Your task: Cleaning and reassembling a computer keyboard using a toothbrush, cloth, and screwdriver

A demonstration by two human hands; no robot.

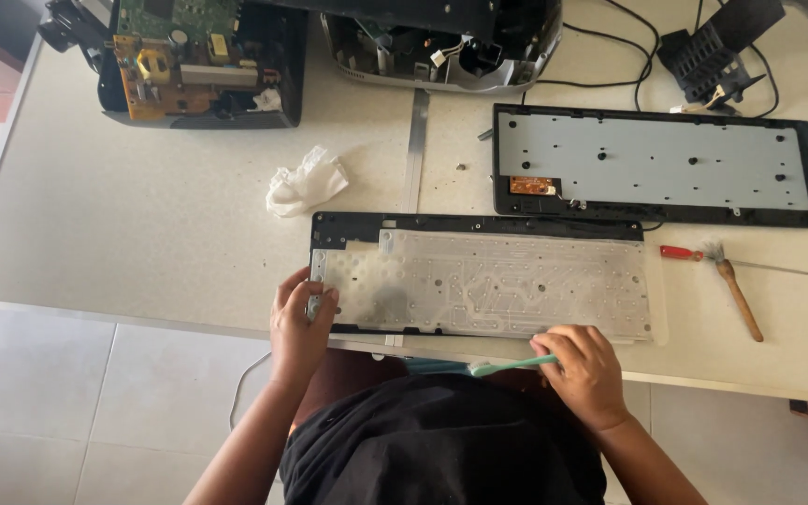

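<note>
A dismantled keyboard half [479,281] lies at the table's near edge, a clear membrane sheet spread over its black frame. My left hand [299,323] grips the frame's left end, thumb on top. My right hand [586,369] is closed around a light green toothbrush [507,367], which lies along the frame's near edge and points left. The brush head is hidden behind the table edge and my dark shirt.
The other keyboard half [656,164], with a grey metal plate and a small orange circuit board, lies behind. A red-handled screwdriver [680,252], a wooden brush [736,295], a crumpled white tissue [306,182] and opened electronics [203,61] sit on the white table [123,234].
</note>
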